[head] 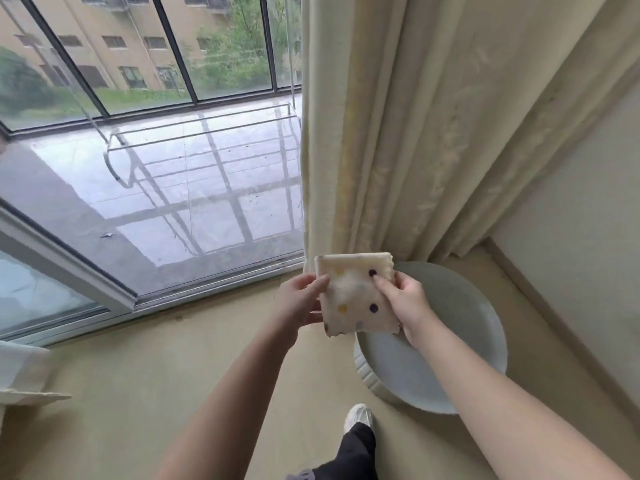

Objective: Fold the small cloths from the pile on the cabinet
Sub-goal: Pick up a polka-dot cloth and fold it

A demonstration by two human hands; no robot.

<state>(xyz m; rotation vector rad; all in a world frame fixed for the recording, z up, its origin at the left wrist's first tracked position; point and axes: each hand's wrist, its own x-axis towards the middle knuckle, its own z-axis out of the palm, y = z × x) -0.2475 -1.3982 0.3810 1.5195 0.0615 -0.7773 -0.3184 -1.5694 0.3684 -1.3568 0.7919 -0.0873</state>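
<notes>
A small cream cloth (356, 299) with yellow and purple dots is held up in the air between both hands, folded into a rough square. My left hand (303, 299) pinches its left edge, fingers curled behind it. My right hand (407, 301) grips its right edge, with the thumb lying on the front near a purple dot. The cloth hangs above the floor, just left of a round white stool. No pile and no cabinet are in view.
A round white stool (460, 327) stands below my right hand, against a cream curtain (415, 133). A sliding glass door (121, 202) fills the left side. White fabric (24, 379) lies at the left edge. A leg and a white shoe (358, 417) are below.
</notes>
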